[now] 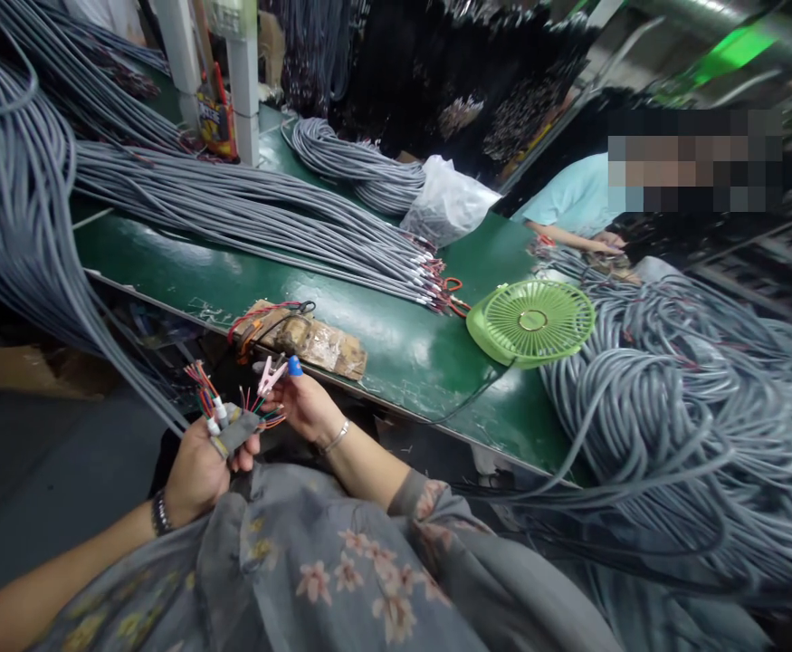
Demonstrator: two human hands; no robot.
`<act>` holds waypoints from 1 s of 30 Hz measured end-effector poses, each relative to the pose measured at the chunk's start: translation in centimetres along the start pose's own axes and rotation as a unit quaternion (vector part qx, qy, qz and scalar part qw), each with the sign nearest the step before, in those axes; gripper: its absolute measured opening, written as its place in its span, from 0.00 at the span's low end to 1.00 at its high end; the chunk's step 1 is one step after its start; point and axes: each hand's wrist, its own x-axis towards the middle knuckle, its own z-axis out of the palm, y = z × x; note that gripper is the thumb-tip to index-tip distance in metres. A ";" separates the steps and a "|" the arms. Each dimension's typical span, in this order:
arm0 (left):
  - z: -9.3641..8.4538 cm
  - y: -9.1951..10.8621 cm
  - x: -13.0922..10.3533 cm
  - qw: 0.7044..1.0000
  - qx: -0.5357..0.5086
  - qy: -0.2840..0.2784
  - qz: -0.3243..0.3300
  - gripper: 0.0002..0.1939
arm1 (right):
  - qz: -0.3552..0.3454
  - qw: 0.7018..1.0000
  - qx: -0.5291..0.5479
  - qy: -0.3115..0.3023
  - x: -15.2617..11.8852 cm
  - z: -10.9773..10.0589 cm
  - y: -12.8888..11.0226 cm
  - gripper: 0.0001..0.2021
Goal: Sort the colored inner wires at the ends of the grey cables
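My left hand (198, 466) is closed around a flat grey block (238, 433) and the ends of grey cables. Coloured wires (202, 385) with white sleeves stick up beside the block, and more thin wires (252, 400) fan out from its far edge. Just to the right, my right hand (310, 407) has its fingers pinched at a pink clothes peg (271, 376), close to the fanned wires. A blue finger cover (294, 365) sits on one of its raised digits. Where the peg's jaws grip is too small to make out.
A wooden block with a tool (328, 347) lies at the edge of the green table (396, 340). Bundled grey cables (266, 213) stretch across it, with a green fan (531, 321) and a large cable heap (694, 426) at right. A co-worker in light blue (572, 195) works beyond.
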 end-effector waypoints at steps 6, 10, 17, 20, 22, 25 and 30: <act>0.4 -0.8 1.0 1.000 -0.014 0.015 -0.001 0.17 | 0.010 0.999 0.040 -0.023 0.4 0.8 0.0 0.25; 0.6 -1.0 1.1 0.999 -0.016 0.028 -0.002 0.16 | 0.024 0.997 0.071 -0.008 0.8 1.0 0.2 0.23; 0.3 -1.2 1.0 1.000 -0.006 0.018 0.008 0.15 | -0.014 0.995 0.092 0.025 1.2 1.4 0.7 0.23; 0.1 -1.3 1.0 1.000 -0.003 0.018 0.011 0.16 | 0.002 0.995 0.096 0.013 0.9 1.4 0.7 0.24; 0.0 -1.2 0.8 1.000 -0.003 0.018 0.010 0.17 | 0.023 0.995 0.101 0.005 0.6 1.2 0.5 0.26; -0.3 -1.0 0.3 1.000 -0.001 0.017 0.001 0.19 | 0.040 0.994 0.096 -0.014 0.2 1.0 0.2 0.28; -0.7 -0.7 -0.2 1.000 0.011 0.008 0.001 0.17 | 0.021 0.997 0.067 -0.021 0.1 0.9 -0.1 0.19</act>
